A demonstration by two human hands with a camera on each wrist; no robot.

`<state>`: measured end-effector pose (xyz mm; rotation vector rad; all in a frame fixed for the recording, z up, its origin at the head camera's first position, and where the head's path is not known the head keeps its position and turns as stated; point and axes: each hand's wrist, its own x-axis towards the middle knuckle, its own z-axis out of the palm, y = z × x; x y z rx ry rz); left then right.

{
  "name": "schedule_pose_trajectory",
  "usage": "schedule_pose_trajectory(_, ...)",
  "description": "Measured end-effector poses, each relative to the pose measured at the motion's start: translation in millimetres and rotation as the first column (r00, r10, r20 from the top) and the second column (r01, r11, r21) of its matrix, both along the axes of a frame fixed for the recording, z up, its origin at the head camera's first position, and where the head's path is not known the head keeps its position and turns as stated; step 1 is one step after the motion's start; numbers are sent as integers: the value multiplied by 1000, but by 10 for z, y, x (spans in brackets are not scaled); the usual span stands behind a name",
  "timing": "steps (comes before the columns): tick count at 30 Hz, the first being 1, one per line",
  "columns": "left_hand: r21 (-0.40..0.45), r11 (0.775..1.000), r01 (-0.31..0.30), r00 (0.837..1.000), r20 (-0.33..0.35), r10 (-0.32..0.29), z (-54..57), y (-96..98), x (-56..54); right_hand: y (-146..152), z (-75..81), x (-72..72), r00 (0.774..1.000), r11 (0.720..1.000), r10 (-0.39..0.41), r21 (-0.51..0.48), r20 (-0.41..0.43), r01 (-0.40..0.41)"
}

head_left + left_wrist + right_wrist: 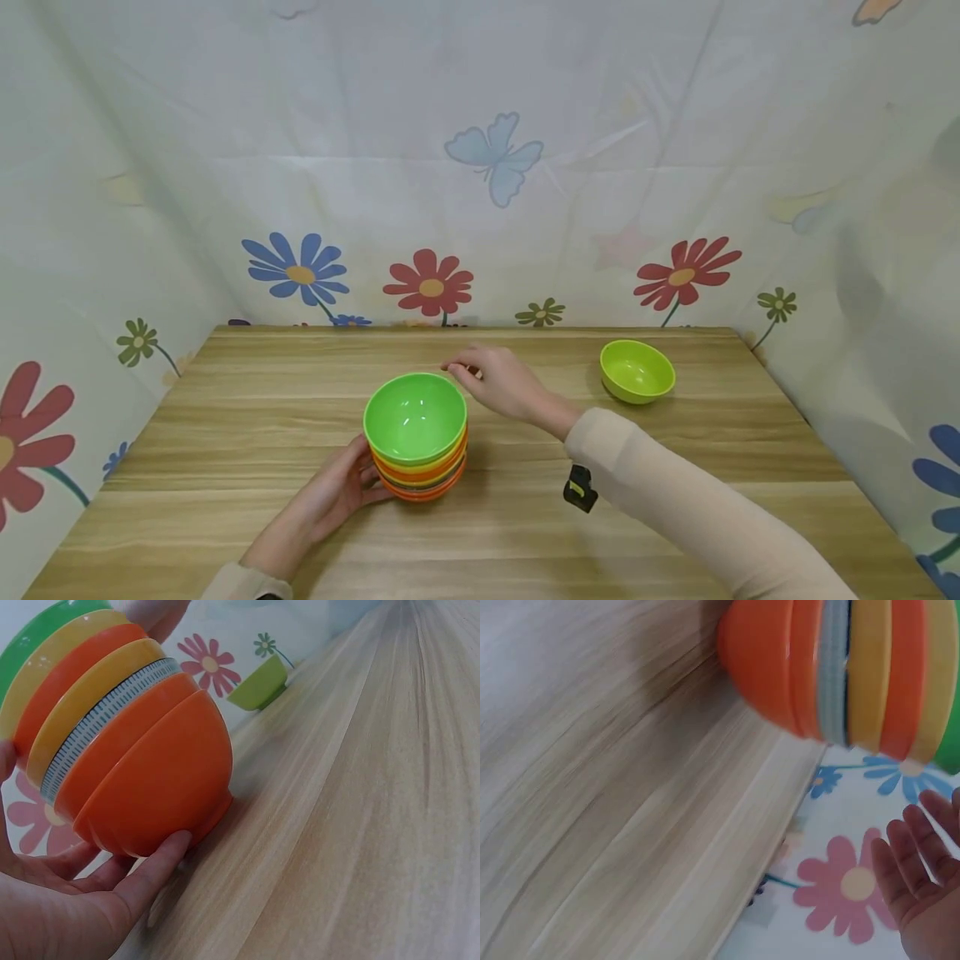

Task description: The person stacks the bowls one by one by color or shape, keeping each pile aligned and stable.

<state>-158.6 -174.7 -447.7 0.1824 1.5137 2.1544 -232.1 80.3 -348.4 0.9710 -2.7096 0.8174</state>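
Observation:
A stack of nested bowls stands left of the table's middle. On top is a green bowl; below it come yellow and orange bowls, one with a striped grey-blue band, and orange ones at the bottom. My left hand holds the stack from the left, its fingers curved along the side and one fingertip low near the base. Just behind and right of the green rim hovers my right hand. The right wrist view shows its fingers loosely extended, holding nothing and apart from the stack.
A yellow-green bowl sits alone at the back right of the wooden table. A white cloth printed with flowers and a butterfly hangs behind and at both sides. A black device shows beneath the right sleeve.

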Motion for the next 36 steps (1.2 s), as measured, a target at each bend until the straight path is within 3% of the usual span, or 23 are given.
schedule_pose_trajectory(6,9,1000,9,1000,0,-9,-1,-7,2,150,-121,-106,997,997,61,59,-42,-58)
schedule_pose_trajectory(13,25,1000,19,1000,4,-19,2,-2,-2,396,-247,-260,983,990,108,105,-146,-93)
schedule_pose_trajectory(18,26,1000,13,1000,8,-13,0,2,2,562,-268,-313,984,986,81,155,-162,-55)
schedule_pose_trajectory(25,29,999,18,1000,4,-18,-2,-1,4,812,-319,-361,989,962,-17,266,-147,56)
schedule_pose_trajectory(36,33,999,29,999,-24,-29,18,-4,5,1126,-413,-375,977,949,-115,271,-180,162)
